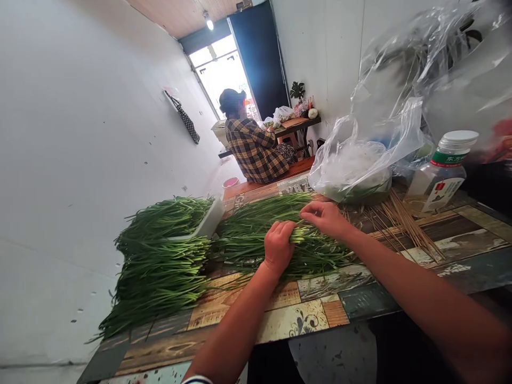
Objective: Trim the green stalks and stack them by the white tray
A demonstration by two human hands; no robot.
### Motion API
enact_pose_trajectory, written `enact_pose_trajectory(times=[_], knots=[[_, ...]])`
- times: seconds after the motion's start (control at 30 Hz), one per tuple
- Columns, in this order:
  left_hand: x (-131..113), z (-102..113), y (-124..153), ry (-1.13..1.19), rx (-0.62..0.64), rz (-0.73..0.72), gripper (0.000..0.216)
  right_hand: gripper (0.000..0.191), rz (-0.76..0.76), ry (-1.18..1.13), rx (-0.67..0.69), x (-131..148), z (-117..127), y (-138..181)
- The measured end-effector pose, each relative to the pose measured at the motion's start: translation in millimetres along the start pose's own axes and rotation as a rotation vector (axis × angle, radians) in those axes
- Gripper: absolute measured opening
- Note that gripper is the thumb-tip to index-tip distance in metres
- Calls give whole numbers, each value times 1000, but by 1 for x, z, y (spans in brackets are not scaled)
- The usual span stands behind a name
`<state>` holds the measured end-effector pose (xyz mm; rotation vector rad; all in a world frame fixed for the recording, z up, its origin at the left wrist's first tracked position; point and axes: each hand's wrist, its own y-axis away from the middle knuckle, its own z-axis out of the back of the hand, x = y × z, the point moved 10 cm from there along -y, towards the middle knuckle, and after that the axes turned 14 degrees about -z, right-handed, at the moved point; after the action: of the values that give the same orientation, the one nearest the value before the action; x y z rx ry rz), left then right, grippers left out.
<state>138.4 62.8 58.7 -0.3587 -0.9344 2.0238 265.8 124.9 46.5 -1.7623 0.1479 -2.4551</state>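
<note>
My left hand [279,247] is closed around a bunch of garlic chives [298,235], whose pale stem ends stick out to the right of my fist. Just right of these ends, my right hand [326,218] is held with thumb and forefinger pinched together. Whatever it pinches, if anything, is too small to make out. Loose garlic chives [256,213] lie spread on the table beneath and behind both hands. To the left is a neat pile of garlic chives [168,272] with stem ends facing right.
Behind the pile, a white plastic tray [212,218] holds more chives. Thin wooden skewers [412,226], a clear plastic bag [352,165] and a white-capped bottle [444,170] stand or lie to the right on the patterned table [280,325]. A person in a plaid shirt [256,149] sits farther back.
</note>
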Motion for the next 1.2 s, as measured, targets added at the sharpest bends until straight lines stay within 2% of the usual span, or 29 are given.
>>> enact_pose_trajectory(times=[0.13, 0.23, 0.3, 0.37, 0.43, 0.5, 0.57, 0.6, 0.67, 0.77, 0.97, 1.07, 1.2], knots=[[-7, -2, -3, -83, 40, -60, 19, 23, -7, 133, -178, -16, 23, -9], [-6, -3, -2, -112, 50, -63, 19, 21, -19, 444, -274, -24, 42, -15], [-5, -3, -1, -123, 47, -53, 20, 20, -85, 713, -264, -29, 48, -17], [-5, -4, -1, -135, 50, -55, 19, 18, -130, 846, -213, -26, 49, -15], [-7, -3, -2, -147, 46, -62, 19, 16, -124, 775, -139, -14, 44, -8], [-9, -1, -3, -159, 27, -62, 18, 18, -122, 582, -13, -4, 32, -1], [-10, 1, -4, -168, 4, -61, 18, 29, -159, 402, 100, 0, 18, 5], [-11, 2, -5, -170, -6, -69, 18, 36, -175, 338, 115, 1, 14, 6], [-14, 3, -5, -170, -18, -91, 21, 43, -176, 256, 65, 2, 14, 6], [-15, 0, -4, -152, -3, -100, 25, 40, -146, 161, -6, 2, 15, 5], [-7, -5, -1, -97, 14, -35, 27, 34, -179, -4, 114, -5, 5, 6], [-1, -8, 1, -31, 18, 20, 33, 31, -113, 31, 137, 0, 3, 7], [2, -8, 2, 46, 6, 83, 38, 27, -24, 153, 84, 10, 5, 8]])
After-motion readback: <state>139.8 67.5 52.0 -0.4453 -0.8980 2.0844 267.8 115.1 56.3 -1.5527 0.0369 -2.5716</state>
